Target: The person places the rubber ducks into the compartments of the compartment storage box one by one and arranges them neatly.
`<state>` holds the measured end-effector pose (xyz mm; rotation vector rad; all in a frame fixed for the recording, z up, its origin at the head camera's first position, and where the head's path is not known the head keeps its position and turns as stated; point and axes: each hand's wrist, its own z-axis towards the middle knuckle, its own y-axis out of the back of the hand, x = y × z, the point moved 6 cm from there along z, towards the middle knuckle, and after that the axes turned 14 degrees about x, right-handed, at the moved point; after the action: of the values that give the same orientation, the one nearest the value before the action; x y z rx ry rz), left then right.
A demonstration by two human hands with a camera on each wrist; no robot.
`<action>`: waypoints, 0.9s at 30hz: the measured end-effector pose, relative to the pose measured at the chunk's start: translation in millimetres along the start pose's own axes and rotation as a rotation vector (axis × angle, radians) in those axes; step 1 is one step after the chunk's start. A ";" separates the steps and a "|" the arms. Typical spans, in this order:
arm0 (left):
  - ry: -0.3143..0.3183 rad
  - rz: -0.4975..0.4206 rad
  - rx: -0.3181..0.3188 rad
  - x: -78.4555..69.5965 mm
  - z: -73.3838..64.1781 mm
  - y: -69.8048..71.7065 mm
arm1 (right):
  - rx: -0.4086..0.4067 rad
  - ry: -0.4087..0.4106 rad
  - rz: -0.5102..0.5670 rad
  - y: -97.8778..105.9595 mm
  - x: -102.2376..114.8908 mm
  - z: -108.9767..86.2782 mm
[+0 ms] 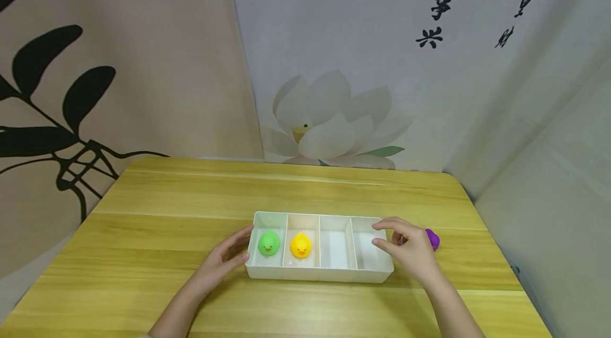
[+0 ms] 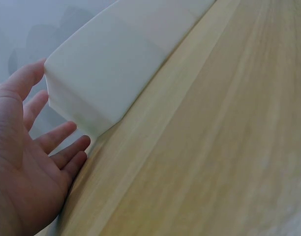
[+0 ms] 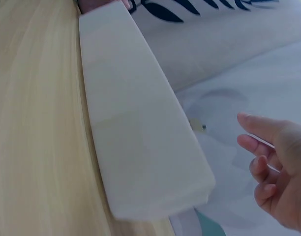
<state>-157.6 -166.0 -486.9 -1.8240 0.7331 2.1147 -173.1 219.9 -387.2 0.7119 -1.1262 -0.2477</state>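
Note:
A white tray (image 1: 320,273) with a row of compartments lies on the wooden table. Its leftmost compartment holds a green toy duck (image 1: 269,243), and a yellow toy duck (image 1: 300,246) sits in the one beside it. At the tray's left end rests my left hand (image 1: 224,259), its fingers (image 2: 62,135) spread along the end wall. My right hand (image 1: 408,247) hovers at the tray's right end, thumb and forefinger apart with nothing between them. A purple object (image 1: 433,240) shows just behind this hand, partly hidden by it.
The wooden table (image 1: 191,200) reaches back to cloth backdrops. One backdrop (image 1: 363,35) carries a printed lotus and black characters; dark leaves are printed on the left one. A pale cloth (image 1: 549,195) hangs along the table's right side.

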 end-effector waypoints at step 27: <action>-0.009 0.018 -0.002 4.4 1.1 -0.1 | -0.102 -0.123 -0.147 62.3 -65.9 -47.1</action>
<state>-159.3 -165.9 -491.2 -1.8146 0.7481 2.1347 -169.9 320.1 -407.6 0.6963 -1.1705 -0.4761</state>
